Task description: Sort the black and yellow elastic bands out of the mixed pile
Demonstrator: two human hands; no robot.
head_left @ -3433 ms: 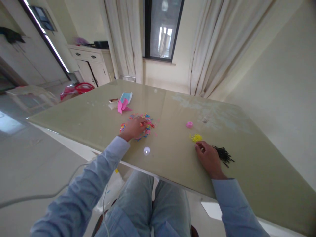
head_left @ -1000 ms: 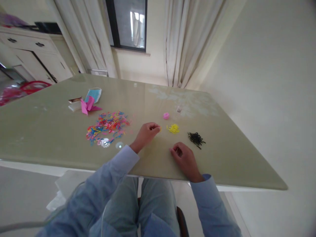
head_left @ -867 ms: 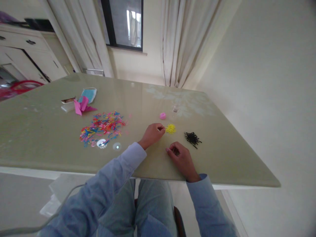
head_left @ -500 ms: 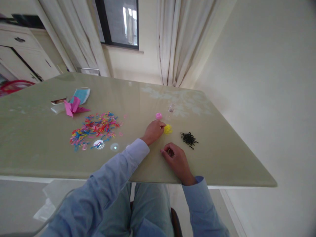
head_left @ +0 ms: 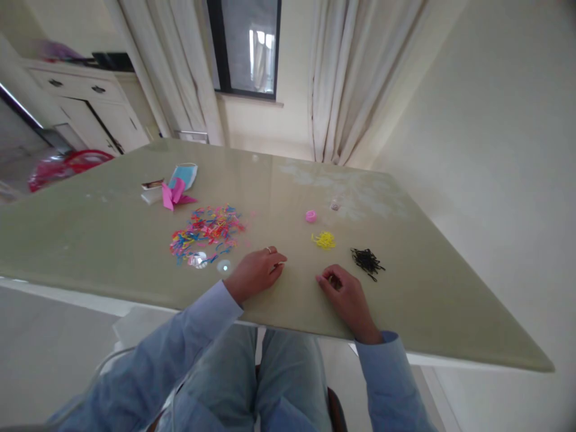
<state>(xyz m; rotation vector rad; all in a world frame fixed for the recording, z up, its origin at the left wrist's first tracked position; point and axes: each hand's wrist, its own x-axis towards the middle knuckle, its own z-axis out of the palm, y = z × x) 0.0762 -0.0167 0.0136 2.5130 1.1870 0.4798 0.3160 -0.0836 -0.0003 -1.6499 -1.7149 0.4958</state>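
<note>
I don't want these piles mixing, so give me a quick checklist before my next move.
1. Yellow pile apart from black pile: ok, a gap shows between them.
2. Left hand off the mixed-colour pile: ok, it rests to the right of it.
3. Right hand off the black pile: ok, though close.
4. Yellow only in the yellow pile: not ok, some shows in the mixed-colour pile.
5. Left hand empty: cannot tell, its grip is hidden.
6. Right hand empty: cannot tell, it is curled.

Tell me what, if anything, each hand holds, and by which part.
It cannot be told: the left hand and right hand are curled, their insides unclear.
</note>
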